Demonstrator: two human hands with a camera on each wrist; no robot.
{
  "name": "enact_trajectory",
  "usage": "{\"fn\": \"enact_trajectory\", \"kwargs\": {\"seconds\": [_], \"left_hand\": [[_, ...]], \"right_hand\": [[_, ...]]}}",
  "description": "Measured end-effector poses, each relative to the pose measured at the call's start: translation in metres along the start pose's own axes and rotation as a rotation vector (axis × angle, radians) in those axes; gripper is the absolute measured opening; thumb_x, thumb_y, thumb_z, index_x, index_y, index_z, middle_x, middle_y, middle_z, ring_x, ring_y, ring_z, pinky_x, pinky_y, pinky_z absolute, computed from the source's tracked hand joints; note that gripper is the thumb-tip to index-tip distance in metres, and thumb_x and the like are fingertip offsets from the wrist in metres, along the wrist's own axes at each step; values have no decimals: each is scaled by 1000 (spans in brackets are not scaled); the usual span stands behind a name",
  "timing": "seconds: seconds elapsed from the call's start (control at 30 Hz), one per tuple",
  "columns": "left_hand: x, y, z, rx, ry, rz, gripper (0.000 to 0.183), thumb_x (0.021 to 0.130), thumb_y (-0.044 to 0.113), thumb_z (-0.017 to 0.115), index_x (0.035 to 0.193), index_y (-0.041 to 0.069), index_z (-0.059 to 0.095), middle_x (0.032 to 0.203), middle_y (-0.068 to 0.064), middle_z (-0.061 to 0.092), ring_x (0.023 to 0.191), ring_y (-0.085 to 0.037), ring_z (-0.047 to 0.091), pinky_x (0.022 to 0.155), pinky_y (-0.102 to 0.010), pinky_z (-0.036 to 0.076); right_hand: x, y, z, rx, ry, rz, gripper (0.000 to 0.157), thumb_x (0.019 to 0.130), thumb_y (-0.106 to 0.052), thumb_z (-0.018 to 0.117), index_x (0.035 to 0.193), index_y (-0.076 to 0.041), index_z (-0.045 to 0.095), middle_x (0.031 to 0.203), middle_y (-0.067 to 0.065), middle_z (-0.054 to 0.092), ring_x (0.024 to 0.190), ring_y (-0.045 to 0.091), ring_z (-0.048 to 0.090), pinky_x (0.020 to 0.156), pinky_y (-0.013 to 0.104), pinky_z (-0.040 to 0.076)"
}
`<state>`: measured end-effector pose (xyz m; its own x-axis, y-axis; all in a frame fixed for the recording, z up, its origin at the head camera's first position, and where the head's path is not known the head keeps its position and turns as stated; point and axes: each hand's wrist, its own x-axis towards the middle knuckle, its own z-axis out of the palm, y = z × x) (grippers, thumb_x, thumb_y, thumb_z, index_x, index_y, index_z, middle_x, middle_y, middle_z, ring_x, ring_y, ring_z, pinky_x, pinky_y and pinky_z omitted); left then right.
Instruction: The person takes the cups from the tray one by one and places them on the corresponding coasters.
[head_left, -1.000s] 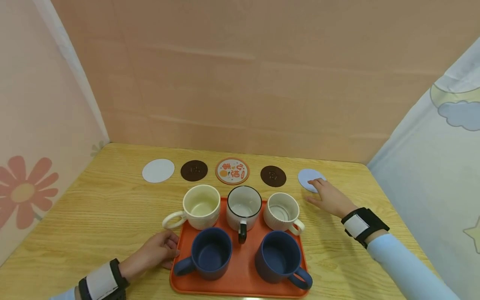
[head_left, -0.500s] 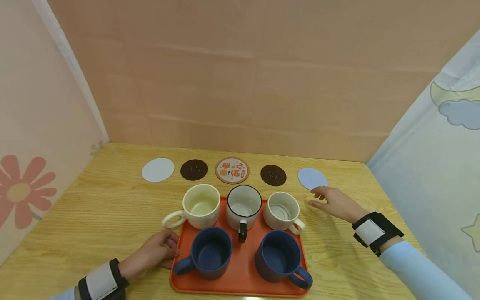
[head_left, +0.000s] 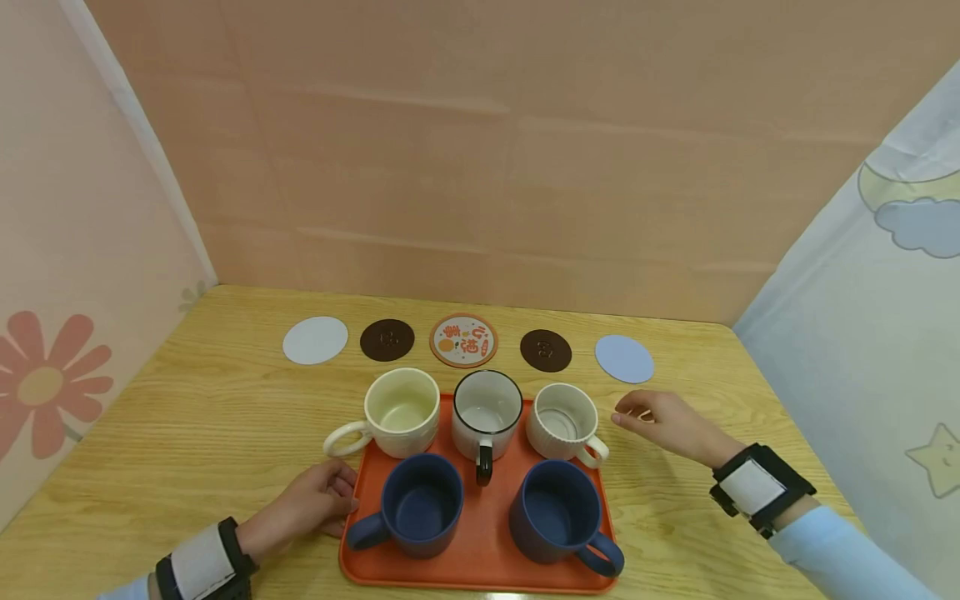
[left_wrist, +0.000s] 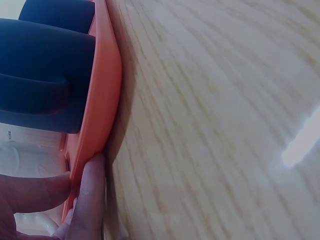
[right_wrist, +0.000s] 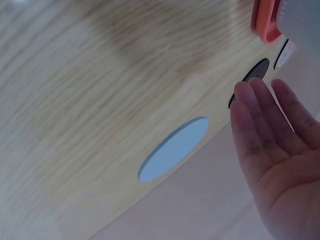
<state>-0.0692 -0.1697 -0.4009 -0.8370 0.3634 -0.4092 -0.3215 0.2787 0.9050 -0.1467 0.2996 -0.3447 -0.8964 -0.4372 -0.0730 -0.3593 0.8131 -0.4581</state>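
Note:
My left hand (head_left: 307, 502) pinches the left rim of an orange-red tray (head_left: 483, 550), thumb inside and fingers outside in the left wrist view. Two navy mugs (head_left: 422, 507) stand on the tray's near half. Along its far side are a pale yellow mug (head_left: 402, 412), a white mug with a black rim and handle (head_left: 487, 408), and a small ribbed cream cup (head_left: 562, 421). To the right of that cup hovers my right hand (head_left: 667, 423), holding nothing, fingers loosely bent. A light blue coaster (head_left: 625, 358) lies just beyond it, also seen whole in the right wrist view.
In a row behind the tray lie a white coaster (head_left: 315, 340), two dark brown coasters (head_left: 387, 340) and a patterned orange-rimmed coaster (head_left: 463, 341). A hanging cloth (head_left: 480, 167) borders the wooden table (head_left: 187, 417) at the back; printed cloths flank it.
My right hand has drawn back from the light blue coaster toward me, leaving it fully visible. The left hand, tray and mugs stay put.

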Motion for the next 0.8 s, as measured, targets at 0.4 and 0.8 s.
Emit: {"fn": "enact_trajectory", "kwargs": {"seconds": [0.4,0.8], "left_hand": [[0,-1,-1,7,2,-14,28,85,-1,55,106,-14,43,85,-12,49,69,-18,54,59,-36,53],[-1,0,0,9,2,-7,27,85,0,55,106,-14,43,84,-12,50,68,-18,55,59,-37,53]], "right_hand": [[-12,-12,9,115,-18,6,29,93,-27,53,103,-2,63,97,2,63,91,21,60,74,30,51],[-21,-16,15,289,-57,-23,23,94,-22,50,105,-8,64,99,2,63,91,15,59,74,25,50]]}}
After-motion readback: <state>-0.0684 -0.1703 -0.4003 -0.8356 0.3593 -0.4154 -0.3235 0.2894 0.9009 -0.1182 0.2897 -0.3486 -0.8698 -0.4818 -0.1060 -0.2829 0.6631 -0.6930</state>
